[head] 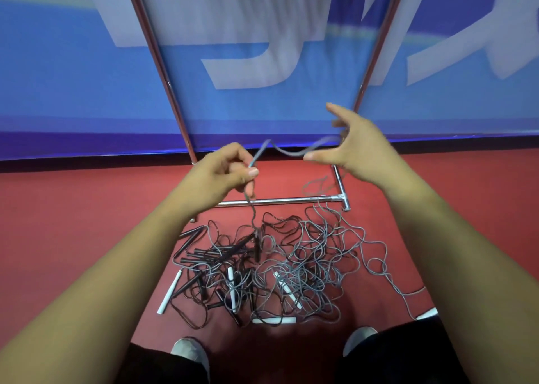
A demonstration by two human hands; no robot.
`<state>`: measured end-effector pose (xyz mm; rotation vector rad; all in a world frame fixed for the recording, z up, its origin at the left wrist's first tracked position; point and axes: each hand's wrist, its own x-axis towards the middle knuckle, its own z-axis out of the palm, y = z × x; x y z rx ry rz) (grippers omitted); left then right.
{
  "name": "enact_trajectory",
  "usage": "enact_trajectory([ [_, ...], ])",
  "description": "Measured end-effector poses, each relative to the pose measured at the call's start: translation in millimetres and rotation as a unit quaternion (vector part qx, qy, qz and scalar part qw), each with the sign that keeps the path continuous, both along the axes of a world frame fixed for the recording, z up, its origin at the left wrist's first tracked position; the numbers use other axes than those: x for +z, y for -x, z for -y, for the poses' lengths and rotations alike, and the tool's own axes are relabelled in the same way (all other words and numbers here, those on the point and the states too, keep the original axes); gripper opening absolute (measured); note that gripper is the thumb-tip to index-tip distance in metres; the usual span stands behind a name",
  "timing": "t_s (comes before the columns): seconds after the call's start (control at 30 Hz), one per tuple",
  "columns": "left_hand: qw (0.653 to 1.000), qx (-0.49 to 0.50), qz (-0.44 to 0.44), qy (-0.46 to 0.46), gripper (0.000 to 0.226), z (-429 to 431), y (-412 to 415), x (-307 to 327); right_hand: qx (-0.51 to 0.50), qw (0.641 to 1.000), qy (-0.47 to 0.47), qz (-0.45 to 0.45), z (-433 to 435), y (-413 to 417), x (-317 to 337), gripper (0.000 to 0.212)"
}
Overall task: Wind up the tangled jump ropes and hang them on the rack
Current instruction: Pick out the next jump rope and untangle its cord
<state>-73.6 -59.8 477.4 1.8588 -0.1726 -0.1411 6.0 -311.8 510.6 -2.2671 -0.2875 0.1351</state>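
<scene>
A tangled pile of jump ropes [271, 270] lies on the red floor, grey and black cords with white and black handles. My left hand [224, 173] pinches a grey cord [291, 150] that rises from the pile. The cord runs on, blurred, to my right hand [358, 147], whose fingers are spread and curved; it passes behind those fingers, and a grip there cannot be made out. The chrome rack [280, 201] stands just beyond the pile, its two uprights rising out of view.
A blue banner [87, 77] with large white lettering stands behind the rack. My two shoes [189, 351] are at the near edge of the pile. One grey cord trails off to the right toward a white handle [427, 313].
</scene>
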Motion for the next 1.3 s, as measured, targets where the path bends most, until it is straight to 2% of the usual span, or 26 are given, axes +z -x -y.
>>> enact_trajectory([
  [0.03,1.000,-0.021,-0.002,-0.009,0.005,2,1,1,0.047,0.998,0.049,0.009,-4,4,0,0.096],
  [0.1,0.998,-0.056,-0.004,-0.028,0.008,5,2,0,0.151,0.987,0.053,-0.003,-16,15,-2,0.082],
  [0.17,0.997,-0.063,-0.007,-0.041,0.009,6,1,-3,0.225,0.972,0.022,-0.065,-29,25,-7,0.050],
  [0.23,0.998,-0.048,-0.002,-0.045,0.008,6,0,-3,0.250,0.964,0.000,-0.094,-36,32,-11,0.018],
  [0.33,0.998,-0.044,-0.010,-0.054,0.013,3,-1,-5,0.219,0.972,-0.041,-0.071,-37,29,-9,0.012],
  [0.43,0.977,-0.081,-0.065,-0.188,0.017,-6,-4,-24,0.187,0.967,-0.161,-0.068,-36,25,-3,0.017],
  [0.5,0.950,-0.110,-0.135,-0.260,0.016,-18,-6,-47,0.128,0.948,-0.285,-0.071,-35,22,5,0.023],
  [0.57,0.918,-0.116,-0.182,-0.332,0.019,-34,-5,-71,0.046,0.907,-0.411,-0.083,-27,14,13,0.021],
  [0.6,0.911,-0.100,-0.194,-0.351,0.024,-40,-4,-80,0.017,0.896,-0.437,-0.079,-21,10,16,0.022],
  [0.7,0.929,-0.024,-0.185,-0.320,0.032,-47,-3,-87,-0.016,0.933,-0.358,-0.031,-7,3,13,0.022],
  [0.8,0.952,0.027,-0.124,-0.280,0.031,-41,-5,-74,-0.067,0.959,-0.274,-0.012,-3,0,0,0.024],
  [0.87,0.976,0.042,-0.108,-0.187,0.028,-35,-8,-62,-0.093,0.968,-0.232,-0.006,-2,-3,-5,0.024],
  [0.93,0.988,0.064,-0.110,-0.091,0.025,-30,-10,-51,-0.120,0.965,-0.233,-0.002,1,-7,-8,0.024],
  [1.07,0.966,0.119,-0.202,0.114,0.026,-29,-14,-49,-0.214,0.953,-0.207,0.048,13,-19,-14,0.027],
  [1.1,0.964,0.109,-0.219,0.101,0.025,-33,-14,-53,-0.239,0.950,-0.188,0.067,17,-22,-16,0.026],
  [1.13,0.968,0.096,-0.227,0.046,0.019,-39,-14,-58,-0.259,0.948,-0.162,0.089,22,-24,-19,0.026],
  [1.2,0.964,0.066,-0.221,-0.136,0.005,-52,-12,-66,-0.269,0.950,-0.101,0.124,28,-26,-23,0.032],
  [1.23,0.952,0.063,-0.222,-0.201,0.010,-56,-11,-69,-0.264,0.952,-0.074,0.135,29,-26,-25,0.035],
  [1.3,0.936,0.077,-0.251,-0.232,0.025,-61,-7,-71,-0.256,0.956,-0.031,0.138,26,-25,-29,0.037],
])
